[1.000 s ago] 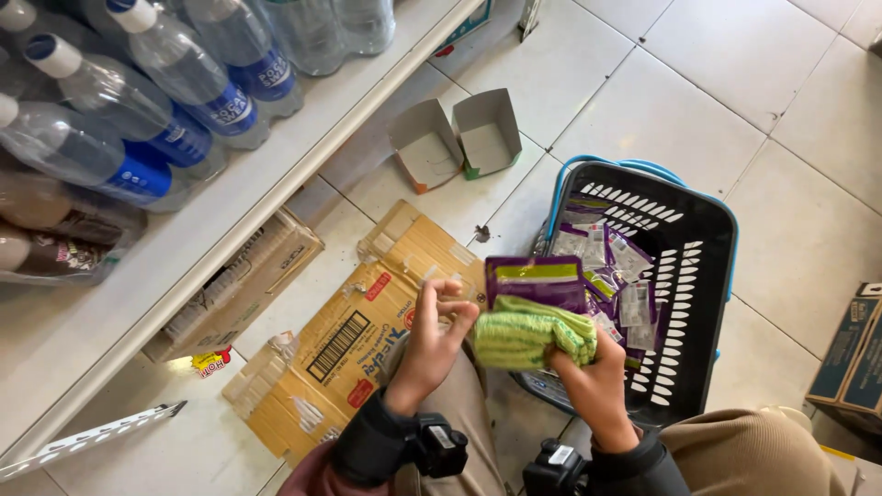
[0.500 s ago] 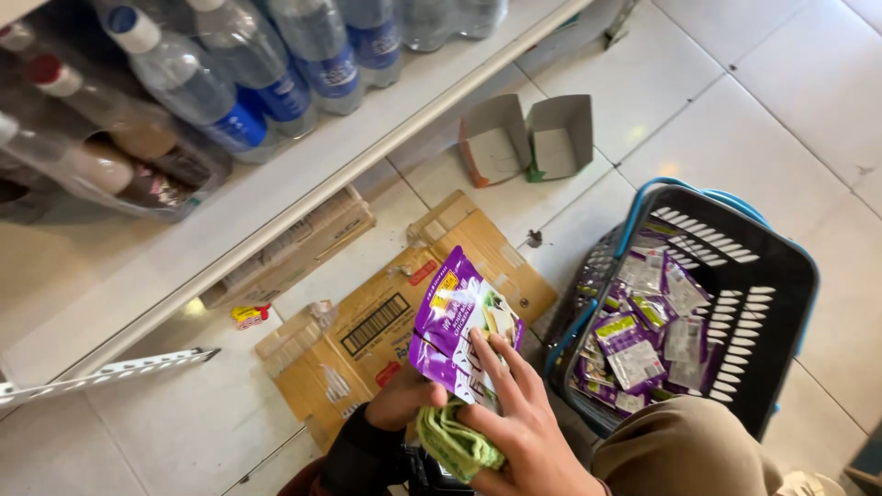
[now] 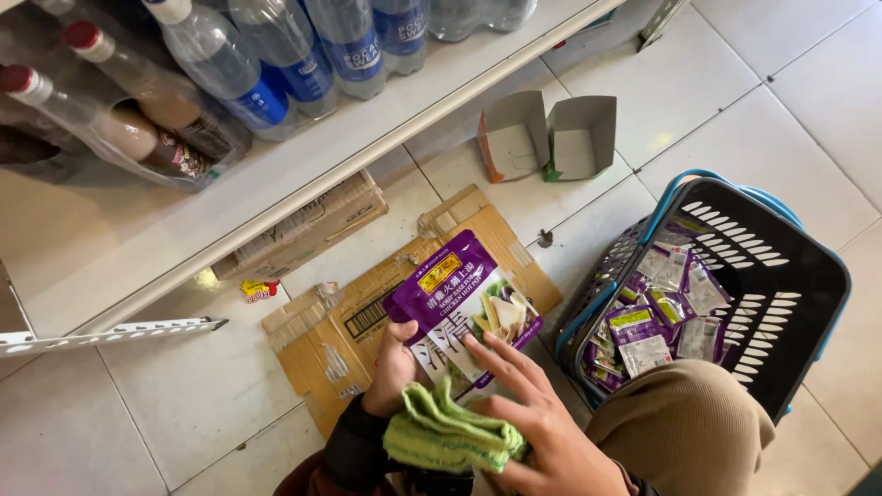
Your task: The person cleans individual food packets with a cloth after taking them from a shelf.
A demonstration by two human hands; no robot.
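My left hand (image 3: 393,366) grips a purple food pouch (image 3: 462,301) by its lower left edge and holds it flat, face up. My right hand (image 3: 536,421) lies with fingers spread on the pouch's lower part and pins a folded green cloth (image 3: 447,434) under its palm. Both hands hover over a flattened brown cardboard box (image 3: 342,332) on the tiled floor. My knee in tan trousers (image 3: 689,427) is at the lower right.
A black basket (image 3: 776,276) with blue handles, holding several purple pouches, stands on the right. Two small empty cardboard trays (image 3: 551,136) lie on the floor beyond. A white shelf (image 3: 276,197) with drink bottles (image 3: 276,64) runs across the top left; cardboard is tucked beneath it.
The cloth, held up in my right hand a second ago, now sits low under my palm. A purple pouch has come up in my left hand, and my right fingers have spread onto it.
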